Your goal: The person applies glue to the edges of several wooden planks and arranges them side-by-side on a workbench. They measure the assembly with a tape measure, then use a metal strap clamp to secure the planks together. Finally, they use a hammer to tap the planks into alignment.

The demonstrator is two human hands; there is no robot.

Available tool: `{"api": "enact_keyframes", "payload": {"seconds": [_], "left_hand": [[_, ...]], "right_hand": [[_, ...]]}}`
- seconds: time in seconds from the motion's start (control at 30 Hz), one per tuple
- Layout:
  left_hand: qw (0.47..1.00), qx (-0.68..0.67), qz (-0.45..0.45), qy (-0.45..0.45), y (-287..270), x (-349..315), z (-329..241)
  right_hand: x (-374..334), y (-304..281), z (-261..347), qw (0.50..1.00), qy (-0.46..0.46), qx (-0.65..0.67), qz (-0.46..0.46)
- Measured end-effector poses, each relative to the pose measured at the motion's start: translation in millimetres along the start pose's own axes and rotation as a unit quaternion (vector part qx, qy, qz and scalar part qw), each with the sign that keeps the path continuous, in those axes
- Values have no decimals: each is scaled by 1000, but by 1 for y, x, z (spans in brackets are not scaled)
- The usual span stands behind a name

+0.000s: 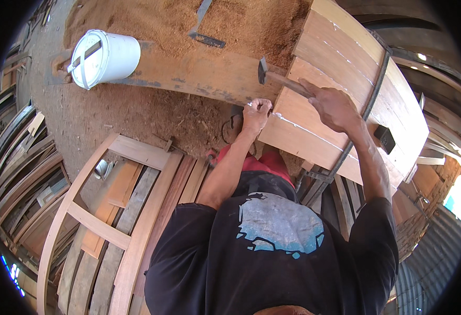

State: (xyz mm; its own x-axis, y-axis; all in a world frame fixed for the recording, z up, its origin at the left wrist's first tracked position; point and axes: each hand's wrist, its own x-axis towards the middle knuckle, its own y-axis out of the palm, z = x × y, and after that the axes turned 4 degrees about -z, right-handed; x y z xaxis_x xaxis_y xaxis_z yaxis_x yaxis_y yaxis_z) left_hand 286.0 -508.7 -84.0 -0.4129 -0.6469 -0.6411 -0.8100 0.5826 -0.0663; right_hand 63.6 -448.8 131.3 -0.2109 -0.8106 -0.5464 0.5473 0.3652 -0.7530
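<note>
A wooden panel of several glued boards lies in front of me, with white glue squeezed along its seams. My right hand is wrapped round the wooden handle of a hammer, above the panel. The hammer's dark metal head points left, past the panel's left end. My left hand is closed in a pinch at that end, beside a glue seam. What its fingers hold, if anything, is too small to make out, and white smears show on them. A dark bar clamp runs across the panel.
A white bucket stands on a sawdust-covered plank at the upper left. A metal try square lies in the sawdust. A curved wooden frame rests at the lower left. A black block sits on the panel.
</note>
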Motion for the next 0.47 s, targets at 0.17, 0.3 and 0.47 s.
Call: {"api": "enact_keyframes", "payload": {"seconds": [0.17, 0.3, 0.47], "left_hand": [[995, 93, 12, -22, -4, -1, -13], [999, 52, 8, 7, -3, -2, -11], [997, 70, 22, 13, -4, 5, 0]], "right_hand": [[16, -14, 17, 991, 33, -44, 121], [21, -17, 13, 996, 10, -38, 75], [21, -19, 6, 988, 11, -60, 141]]}}
